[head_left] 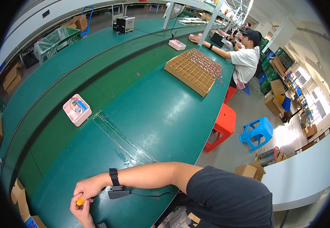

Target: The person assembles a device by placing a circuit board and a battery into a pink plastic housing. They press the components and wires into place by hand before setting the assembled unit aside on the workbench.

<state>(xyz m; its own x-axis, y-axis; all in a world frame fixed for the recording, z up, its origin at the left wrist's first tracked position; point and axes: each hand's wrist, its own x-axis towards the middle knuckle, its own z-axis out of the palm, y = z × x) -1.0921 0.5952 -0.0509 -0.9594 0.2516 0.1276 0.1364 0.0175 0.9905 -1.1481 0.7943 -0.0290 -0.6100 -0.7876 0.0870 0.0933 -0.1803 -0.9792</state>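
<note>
At the lower left, my two hands meet above the green table (165, 102). A small yellow-orange rounded piece (81, 200) shows between them; its exact kind is too small to make out. My right hand (89, 187) reaches in from the right, its fingers closed around the piece. My left hand (79, 212) comes up from the lower edge and pinches the same piece from the other side. A black strap (113, 176) with a dark box and a cable is around my right wrist.
A pink tray (73, 118) with a blue cylinder and wires sits on the dark green strip. Farther off are a divided cardboard box (186, 74), another pink tray (177, 45) and a co-worker (244, 60). Red stool (225, 119) and blue stool (259, 131) stand right.
</note>
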